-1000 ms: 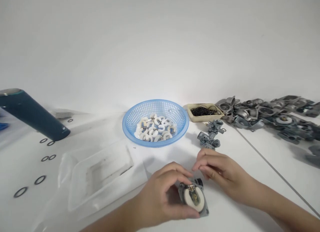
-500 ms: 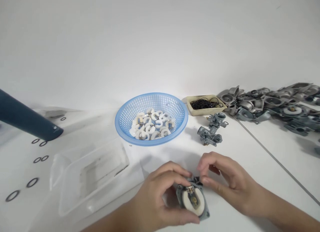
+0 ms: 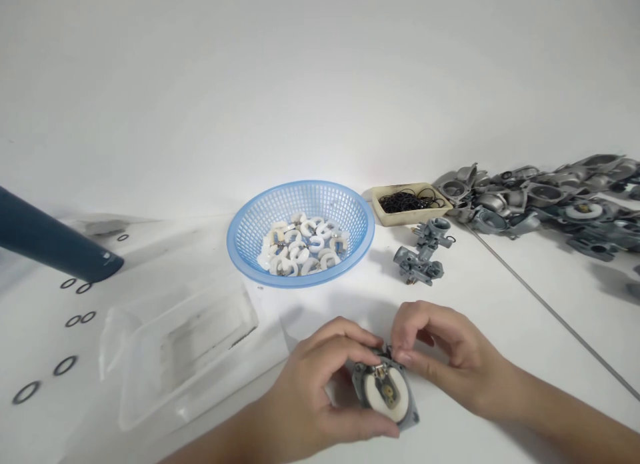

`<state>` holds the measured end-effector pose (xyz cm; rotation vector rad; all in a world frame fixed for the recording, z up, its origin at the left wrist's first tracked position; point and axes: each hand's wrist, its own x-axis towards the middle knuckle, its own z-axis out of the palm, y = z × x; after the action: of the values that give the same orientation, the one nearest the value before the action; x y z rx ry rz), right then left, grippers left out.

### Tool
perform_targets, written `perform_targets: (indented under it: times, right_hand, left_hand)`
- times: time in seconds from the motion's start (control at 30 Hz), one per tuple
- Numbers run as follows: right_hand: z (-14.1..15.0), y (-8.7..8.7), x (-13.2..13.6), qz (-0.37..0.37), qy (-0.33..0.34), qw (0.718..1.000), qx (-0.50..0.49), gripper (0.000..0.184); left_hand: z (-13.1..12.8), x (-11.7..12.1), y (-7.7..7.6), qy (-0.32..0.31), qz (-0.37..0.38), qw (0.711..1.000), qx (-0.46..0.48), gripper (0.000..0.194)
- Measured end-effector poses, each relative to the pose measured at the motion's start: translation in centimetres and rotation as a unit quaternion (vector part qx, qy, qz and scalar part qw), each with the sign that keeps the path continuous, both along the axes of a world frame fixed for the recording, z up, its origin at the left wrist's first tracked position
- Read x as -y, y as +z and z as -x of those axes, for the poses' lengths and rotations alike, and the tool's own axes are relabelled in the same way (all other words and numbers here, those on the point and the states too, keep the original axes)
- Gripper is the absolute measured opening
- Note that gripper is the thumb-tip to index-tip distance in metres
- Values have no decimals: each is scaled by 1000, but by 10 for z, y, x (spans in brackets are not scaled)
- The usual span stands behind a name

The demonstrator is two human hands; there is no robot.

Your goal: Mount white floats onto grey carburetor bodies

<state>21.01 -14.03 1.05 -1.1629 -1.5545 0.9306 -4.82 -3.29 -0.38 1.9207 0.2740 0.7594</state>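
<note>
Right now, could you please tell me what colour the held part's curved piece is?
The curved piece is off-white, best seen in the head view.

From far off I am looking in on what I am taking to be a workshop for small parts. Grey castings (image 3: 545, 196) are lying heaped on a white table (image 3: 480, 284), one metal part (image 3: 387, 387) is being handled, a blue basket (image 3: 300, 282) is holding many white C-shapes (image 3: 299, 254), a tub (image 3: 405, 217) is carrying tangled black loops (image 3: 407, 201), and loose rings (image 3: 33, 397) are lying at the left.
</note>
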Motion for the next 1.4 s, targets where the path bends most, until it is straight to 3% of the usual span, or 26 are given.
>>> perform_targets:
  times: [0.27,0.67,0.77,0.9,1.03,1.4]
  right_hand:
    - [3,-5,0,2,-14,1000,-24,26]
    - [-5,7,-3,26,0,1000,5,19]
    - [-7,15,-3,-27,15,998,55,10]
    - [-7,22,-2,-113,18,984,139,20]
    - [-5,24,0,-125,29,977,173,13]
    - [-5,23,4,-142,44,966,211,17]
  left_hand:
    - [1,-1,1,-3,0,1000,2,62]
    - [1,0,1,-6,-6,1000,-4,60]
    - [0,-1,2,-7,-12,1000,2,60]
    - [0,-1,3,-4,-4,1000,3,61]
    - [0,1,4,-5,-2,1000,7,61]
    - [-1,1,4,-2,-11,1000,4,60]
